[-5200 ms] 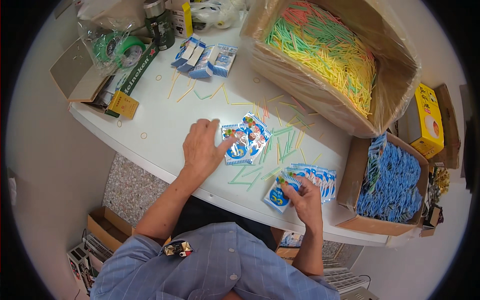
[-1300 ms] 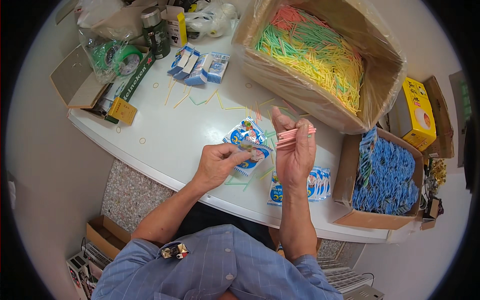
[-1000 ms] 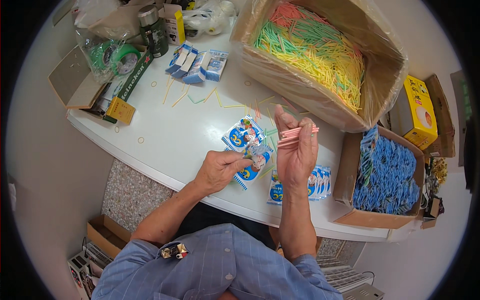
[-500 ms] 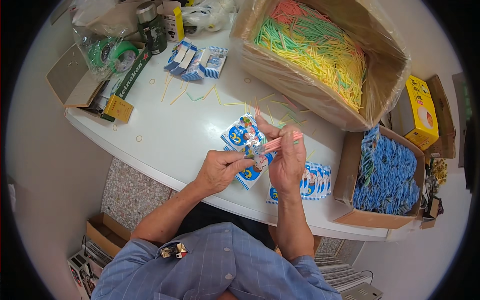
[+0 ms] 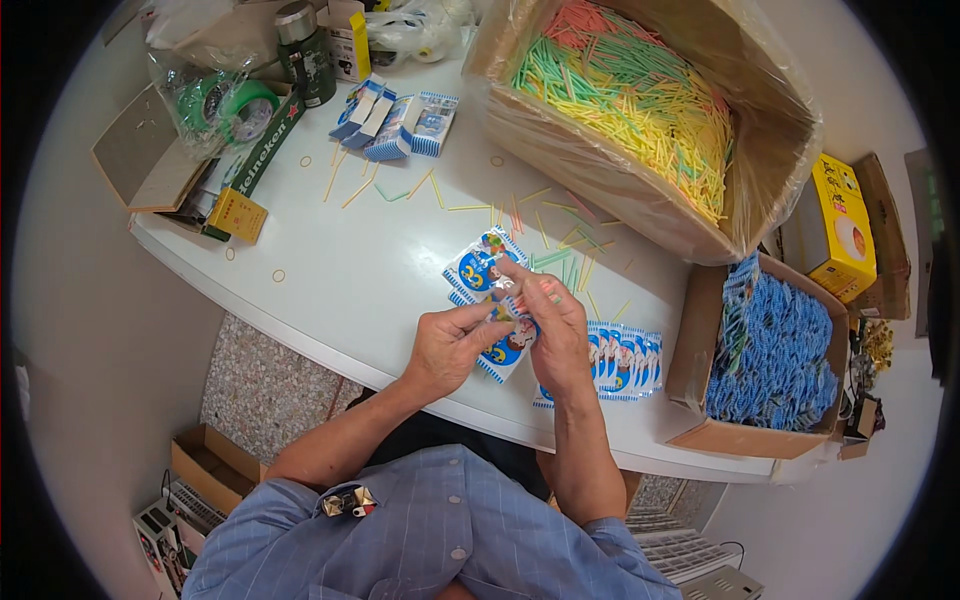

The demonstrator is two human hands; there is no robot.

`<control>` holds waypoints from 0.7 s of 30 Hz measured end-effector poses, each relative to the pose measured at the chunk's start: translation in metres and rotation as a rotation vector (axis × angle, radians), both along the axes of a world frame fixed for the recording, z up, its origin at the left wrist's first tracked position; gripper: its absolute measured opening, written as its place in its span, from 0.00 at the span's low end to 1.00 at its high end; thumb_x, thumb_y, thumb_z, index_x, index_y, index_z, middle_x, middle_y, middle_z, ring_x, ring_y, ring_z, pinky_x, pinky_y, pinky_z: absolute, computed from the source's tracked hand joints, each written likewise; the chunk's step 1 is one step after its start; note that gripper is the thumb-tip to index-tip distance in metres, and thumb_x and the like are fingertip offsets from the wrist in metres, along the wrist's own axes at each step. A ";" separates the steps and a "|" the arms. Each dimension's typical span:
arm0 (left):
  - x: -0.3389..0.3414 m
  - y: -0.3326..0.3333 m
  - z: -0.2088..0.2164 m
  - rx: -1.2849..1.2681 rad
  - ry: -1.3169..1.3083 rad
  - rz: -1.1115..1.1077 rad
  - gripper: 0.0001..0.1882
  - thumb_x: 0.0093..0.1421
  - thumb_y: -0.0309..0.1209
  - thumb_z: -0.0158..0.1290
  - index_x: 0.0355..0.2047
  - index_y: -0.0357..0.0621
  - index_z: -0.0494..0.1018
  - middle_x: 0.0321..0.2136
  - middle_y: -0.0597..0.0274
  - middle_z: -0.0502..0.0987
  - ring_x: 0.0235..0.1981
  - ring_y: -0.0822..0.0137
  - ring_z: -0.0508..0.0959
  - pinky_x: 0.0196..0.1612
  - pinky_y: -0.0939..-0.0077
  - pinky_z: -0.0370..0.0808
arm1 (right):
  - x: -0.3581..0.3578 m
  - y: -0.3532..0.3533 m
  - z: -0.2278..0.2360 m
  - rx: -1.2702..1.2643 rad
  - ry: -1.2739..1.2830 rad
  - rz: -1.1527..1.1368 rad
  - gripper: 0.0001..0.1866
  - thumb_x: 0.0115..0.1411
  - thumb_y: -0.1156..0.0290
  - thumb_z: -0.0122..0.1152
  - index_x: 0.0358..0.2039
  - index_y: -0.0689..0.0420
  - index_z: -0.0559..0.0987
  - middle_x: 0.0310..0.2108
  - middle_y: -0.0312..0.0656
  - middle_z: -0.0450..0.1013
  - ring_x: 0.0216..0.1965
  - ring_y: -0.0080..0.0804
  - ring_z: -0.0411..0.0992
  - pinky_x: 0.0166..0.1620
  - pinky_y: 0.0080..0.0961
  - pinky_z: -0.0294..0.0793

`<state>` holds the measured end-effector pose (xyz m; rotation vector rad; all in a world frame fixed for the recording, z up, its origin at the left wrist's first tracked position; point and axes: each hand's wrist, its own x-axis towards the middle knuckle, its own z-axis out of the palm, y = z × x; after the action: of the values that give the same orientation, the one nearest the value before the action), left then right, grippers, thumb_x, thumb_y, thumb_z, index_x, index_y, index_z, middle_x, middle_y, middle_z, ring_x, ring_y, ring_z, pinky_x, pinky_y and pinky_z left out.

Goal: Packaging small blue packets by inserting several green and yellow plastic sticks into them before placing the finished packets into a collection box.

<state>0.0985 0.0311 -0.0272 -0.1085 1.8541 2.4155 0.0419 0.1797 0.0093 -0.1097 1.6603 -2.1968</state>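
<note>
My left hand [image 5: 442,347] pinches a small clear-and-printed packet [image 5: 497,313] between thumb and fingers. Close against it, my right hand [image 5: 562,345] curls its fingers round a bundle of thin pink sticks [image 5: 550,288], whose ends are at the packet's mouth. Fingers cover most of the bundle, so how deep it sits inside is hidden. Beneath both hands lie blue-and-white printed packets [image 5: 472,272] on the white table. To the right of my right wrist, an overlapping row of similar packets [image 5: 628,362] lies flat.
A big plastic-lined carton [image 5: 640,200] of pink, green and yellow sticks stands at the back right. Nearer, a carton [image 5: 690,365] holds many blue packets. Loose sticks [image 5: 575,265] and rubber bands [image 5: 279,276] dot the table [image 5: 350,300]. Small boxes [image 5: 390,145], a flask [image 5: 305,60] and tape rolls [image 5: 248,110] sit back left.
My right hand has moved left and slightly down toward my left hand. The pink sticks, which stuck out beyond its fingers, are now mostly hidden. Green sticks show on the table behind it.
</note>
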 end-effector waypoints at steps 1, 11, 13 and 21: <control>0.001 0.001 0.002 0.040 -0.010 0.031 0.15 0.65 0.25 0.58 0.50 0.31 0.78 0.38 0.59 0.83 0.37 0.77 0.79 0.42 0.81 0.78 | 0.001 -0.002 -0.003 -0.018 -0.012 0.017 0.14 0.72 0.66 0.49 0.44 0.64 0.77 0.55 0.51 0.74 0.56 0.33 0.70 0.61 0.31 0.65; 0.002 0.000 0.002 0.087 0.013 0.016 0.14 0.65 0.24 0.58 0.49 0.28 0.77 0.39 0.58 0.83 0.38 0.76 0.80 0.43 0.81 0.79 | 0.000 0.000 0.006 0.060 0.013 0.142 0.21 0.71 0.64 0.43 0.55 0.65 0.75 0.55 0.50 0.74 0.58 0.38 0.70 0.62 0.33 0.65; 0.001 0.002 0.003 0.095 0.008 0.039 0.13 0.65 0.24 0.58 0.48 0.30 0.77 0.37 0.60 0.83 0.37 0.77 0.79 0.41 0.82 0.78 | 0.001 0.001 0.002 0.050 0.061 0.125 0.22 0.71 0.64 0.44 0.56 0.66 0.74 0.55 0.50 0.74 0.58 0.38 0.70 0.62 0.33 0.64; 0.004 -0.002 0.002 0.255 -0.079 0.139 0.11 0.65 0.25 0.57 0.45 0.30 0.76 0.36 0.58 0.82 0.35 0.75 0.79 0.38 0.81 0.77 | 0.045 0.003 0.004 0.637 0.265 -0.038 0.12 0.57 0.77 0.68 0.42 0.64 0.80 0.30 0.34 0.74 0.33 0.17 0.68 0.36 0.16 0.68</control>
<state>0.1025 0.0295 -0.0252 -0.3180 1.5384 2.6737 0.0870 0.1829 0.0136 -0.1994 2.4406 -1.6248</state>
